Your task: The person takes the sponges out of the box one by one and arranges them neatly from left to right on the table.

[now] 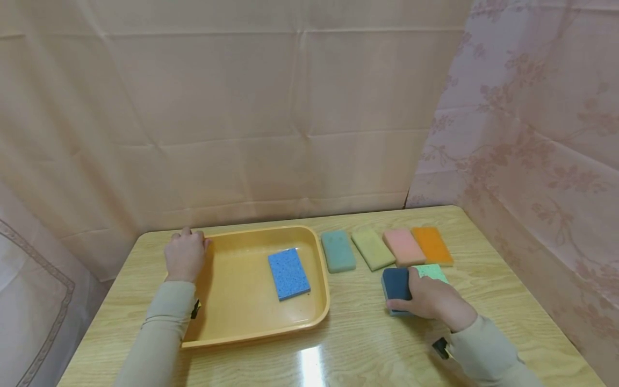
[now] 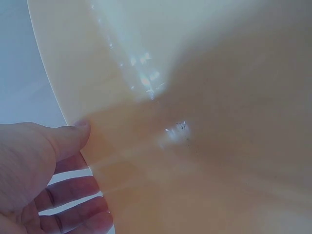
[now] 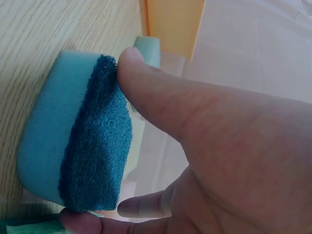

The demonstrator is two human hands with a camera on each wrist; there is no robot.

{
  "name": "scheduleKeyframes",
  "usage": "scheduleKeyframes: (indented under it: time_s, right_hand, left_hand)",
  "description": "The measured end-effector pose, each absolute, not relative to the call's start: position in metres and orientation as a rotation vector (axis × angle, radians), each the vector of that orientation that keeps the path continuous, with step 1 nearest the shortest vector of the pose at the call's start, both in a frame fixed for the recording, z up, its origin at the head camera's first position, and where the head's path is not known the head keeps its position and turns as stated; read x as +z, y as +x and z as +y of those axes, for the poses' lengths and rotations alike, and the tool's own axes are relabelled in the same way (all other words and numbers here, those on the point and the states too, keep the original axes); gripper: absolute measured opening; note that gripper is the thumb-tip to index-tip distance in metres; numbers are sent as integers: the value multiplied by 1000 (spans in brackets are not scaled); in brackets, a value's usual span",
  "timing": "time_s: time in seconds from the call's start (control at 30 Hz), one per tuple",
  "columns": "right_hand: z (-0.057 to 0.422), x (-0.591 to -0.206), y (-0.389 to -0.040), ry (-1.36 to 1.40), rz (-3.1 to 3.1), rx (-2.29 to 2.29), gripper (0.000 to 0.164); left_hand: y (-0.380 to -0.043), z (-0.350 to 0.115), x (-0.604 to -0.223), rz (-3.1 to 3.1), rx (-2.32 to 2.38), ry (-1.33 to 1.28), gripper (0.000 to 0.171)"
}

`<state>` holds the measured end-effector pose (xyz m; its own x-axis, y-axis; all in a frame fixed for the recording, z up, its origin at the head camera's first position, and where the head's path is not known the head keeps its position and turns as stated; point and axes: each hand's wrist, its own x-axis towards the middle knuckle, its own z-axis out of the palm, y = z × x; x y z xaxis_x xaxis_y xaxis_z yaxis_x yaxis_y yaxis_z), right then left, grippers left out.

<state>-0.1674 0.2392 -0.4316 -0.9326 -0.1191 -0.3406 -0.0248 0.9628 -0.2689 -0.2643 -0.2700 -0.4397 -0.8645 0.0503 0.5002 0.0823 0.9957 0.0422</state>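
My left hand (image 1: 185, 255) holds the left rim of a yellow plastic tray (image 1: 232, 293); in the left wrist view the thumb lies over the inner side and the fingers are behind the edge. A speckled blue sponge (image 1: 289, 274) lies inside the tray. To the right, my right hand (image 1: 437, 301) grips a two-layer scrub sponge (image 3: 97, 141) with thumb and fingers at opposite ends. Its scouring pad is dark blue and its foam light blue. A mint-green sponge (image 1: 432, 272) lies partly hidden behind that hand.
Beyond the right hand lie a teal sponge (image 1: 338, 251), a yellow-green one (image 1: 373, 249), a pink one (image 1: 404, 246) and an orange one (image 1: 432, 245), side by side. All rest on a wooden table (image 1: 358, 344). Curtains (image 1: 271, 107) hang behind and at the sides.
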Motion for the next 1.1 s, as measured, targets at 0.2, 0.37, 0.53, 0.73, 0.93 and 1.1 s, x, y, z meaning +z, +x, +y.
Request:
scheduleKeyframes:
  time_s: [0.2, 0.37, 0.53, 0.73, 0.93, 1.1]
  right_hand:
    - [239, -431, -166, -115, 2757, -373, 113]
    - [238, -430, -166, -117, 2759, -374, 111]
    - [237, -421, -164, -135, 2801, -357, 109]
    - [229, -405, -163, -264, 2869, -344, 105]
    - [217, -391, -164, -400, 2964, -351, 94]
    - [205, -380, -169, -582, 3042, -341, 82]
  left_hand:
    - [-265, -271, -441, -2626, -77, -92, 26]
    - [-264, -271, -442, -2627, -68, -87, 26]
    - [-264, -271, -441, -2616, -87, -95, 25]
    - [-264, -270, -438, -2619, -83, -103, 26]
    - [-264, -270, -438, -2623, -78, -99, 26]
    - [-264, -270, -438, -2625, -75, -103, 26]
